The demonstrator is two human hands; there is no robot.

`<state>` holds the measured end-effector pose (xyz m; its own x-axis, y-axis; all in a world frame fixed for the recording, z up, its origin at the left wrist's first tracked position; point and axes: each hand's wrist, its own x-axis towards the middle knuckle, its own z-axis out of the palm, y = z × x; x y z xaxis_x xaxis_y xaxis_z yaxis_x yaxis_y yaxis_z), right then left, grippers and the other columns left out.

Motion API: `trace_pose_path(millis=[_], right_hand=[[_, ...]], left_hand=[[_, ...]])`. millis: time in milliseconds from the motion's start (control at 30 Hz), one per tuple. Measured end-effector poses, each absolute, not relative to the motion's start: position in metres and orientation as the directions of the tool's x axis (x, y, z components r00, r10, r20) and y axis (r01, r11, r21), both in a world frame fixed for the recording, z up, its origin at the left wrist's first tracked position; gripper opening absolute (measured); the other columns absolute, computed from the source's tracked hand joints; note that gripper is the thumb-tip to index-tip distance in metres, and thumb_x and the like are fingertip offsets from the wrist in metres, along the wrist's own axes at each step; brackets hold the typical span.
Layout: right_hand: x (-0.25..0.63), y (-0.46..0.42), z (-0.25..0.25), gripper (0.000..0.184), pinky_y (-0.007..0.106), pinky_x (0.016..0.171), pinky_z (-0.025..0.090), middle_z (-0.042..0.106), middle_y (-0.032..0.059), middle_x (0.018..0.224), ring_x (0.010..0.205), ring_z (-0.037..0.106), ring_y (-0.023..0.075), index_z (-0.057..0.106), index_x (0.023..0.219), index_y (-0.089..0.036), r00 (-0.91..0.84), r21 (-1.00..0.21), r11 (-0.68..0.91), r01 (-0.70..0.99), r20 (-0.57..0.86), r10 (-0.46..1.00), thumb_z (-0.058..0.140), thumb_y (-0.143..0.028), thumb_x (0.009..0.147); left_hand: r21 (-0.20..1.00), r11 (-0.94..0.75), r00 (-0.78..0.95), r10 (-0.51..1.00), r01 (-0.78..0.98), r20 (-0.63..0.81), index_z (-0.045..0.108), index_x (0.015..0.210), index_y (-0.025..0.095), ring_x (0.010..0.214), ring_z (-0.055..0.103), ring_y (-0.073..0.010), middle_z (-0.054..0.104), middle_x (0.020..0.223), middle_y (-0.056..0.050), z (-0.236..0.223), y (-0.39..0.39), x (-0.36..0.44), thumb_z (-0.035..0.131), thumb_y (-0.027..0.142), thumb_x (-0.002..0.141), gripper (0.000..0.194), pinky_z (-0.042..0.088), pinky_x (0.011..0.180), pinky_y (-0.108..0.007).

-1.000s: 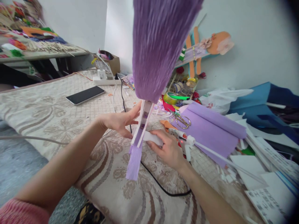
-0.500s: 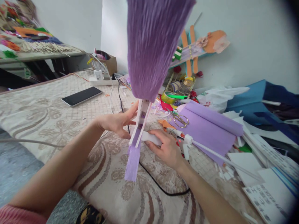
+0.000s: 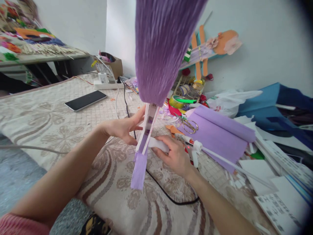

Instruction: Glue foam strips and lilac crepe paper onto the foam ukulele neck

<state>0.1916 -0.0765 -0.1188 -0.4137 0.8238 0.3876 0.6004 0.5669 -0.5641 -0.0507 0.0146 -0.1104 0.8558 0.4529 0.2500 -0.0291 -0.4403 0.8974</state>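
Note:
Close to my view rises a tall piece covered in purple crepe paper point(image 3: 161, 55), narrowing into a white-edged frame point(image 3: 149, 122) with a loose lilac paper end point(image 3: 139, 171) at the bottom. My left hand point(image 3: 122, 129) is at the left side of the frame, thumb and fingers spread apart; its fingertips pass partly behind the frame, so contact is unclear. On the other side, my right hand point(image 3: 174, 155) has its fingers closed on a smooth white strip point(image 3: 158, 144), whose left end runs behind the frame. A glue gun point(image 3: 190, 147) lies just beyond the right hand.
Scissors point(image 3: 188, 125) and a lilac paper sheet point(image 3: 217, 137) lie to the right, near tape rolls point(image 3: 176, 101). Farther right are white boards point(image 3: 281, 207) and a blue folded item point(image 3: 259, 101). A phone point(image 3: 85, 100) and power strip point(image 3: 109, 85) are at left. A black cable point(image 3: 168, 195) crosses the cloth.
The purple piece has shifted very slightly to the right in view. Both hands stay in nearly the same place and pose.

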Motion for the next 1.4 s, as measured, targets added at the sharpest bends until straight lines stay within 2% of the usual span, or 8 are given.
trace_pose_path(millis=[233,667,867,1067,1400], right_hand=[[0.1914,-0.0766,-0.1187,0.021,0.034,0.08,0.054,0.074,0.0069,0.104,0.095,0.069,0.0226,0.063,0.108,-0.021,-0.415,-0.571,0.563,0.597,0.38,0.826,0.061,-0.036,0.094],[0.1917,-0.0761,-0.1183,0.021,0.034,0.079,0.054,0.074,0.0073,0.104,0.094,0.069,0.0225,0.063,0.107,-0.02,-0.415,-0.563,0.559,0.608,0.374,0.829,0.062,-0.035,0.094],[0.1919,-0.0761,-0.1193,0.021,0.034,0.081,0.054,0.074,0.007,0.106,0.096,0.068,0.0226,0.063,0.109,-0.021,-0.418,-0.561,0.561,0.608,0.375,0.828,0.061,-0.036,0.094],[0.1923,-0.0764,-0.119,0.022,0.034,0.08,0.054,0.074,0.0071,0.105,0.095,0.069,0.0228,0.064,0.108,-0.021,-0.412,-0.569,0.555,0.607,0.371,0.832,0.061,-0.037,0.094],[0.1912,-0.0772,-0.1165,0.021,0.036,0.08,0.054,0.074,0.007,0.104,0.094,0.069,0.0232,0.064,0.107,-0.022,-0.412,-0.577,0.546,0.607,0.358,0.838,0.06,-0.037,0.094]], left_hand=[[0.899,-0.437,0.856,0.456,-0.024,0.244,-0.024,0.153,0.037,0.153,0.021,-0.0367,0.013,0.167,-0.014,-0.1111,0.0151,-0.0517,0.08,0.028,0.071,0.133,0.039,0.115,-0.051],[0.909,-0.416,0.862,0.462,0.004,0.208,-0.027,0.152,0.038,0.155,0.008,-0.0378,0.005,0.168,-0.013,-0.1092,0.0149,-0.0515,0.079,0.027,0.07,0.135,0.038,0.115,-0.053],[0.913,-0.409,0.86,0.466,0.002,0.207,-0.027,0.152,0.038,0.154,0.015,-0.0373,0.004,0.168,-0.013,-0.109,0.014,-0.0509,0.079,0.027,0.07,0.134,0.037,0.116,-0.053],[0.91,-0.415,0.858,0.469,0.005,0.209,-0.027,0.152,0.038,0.154,0.015,-0.0374,0.003,0.169,-0.013,-0.1092,0.0142,-0.0511,0.079,0.028,0.07,0.135,0.036,0.116,-0.053],[0.906,-0.421,0.863,0.444,-0.036,0.241,-0.023,0.154,0.037,0.153,0.022,-0.0356,0.012,0.168,-0.013,-0.1111,0.0156,-0.0507,0.081,0.03,0.07,0.134,0.039,0.116,-0.049]])
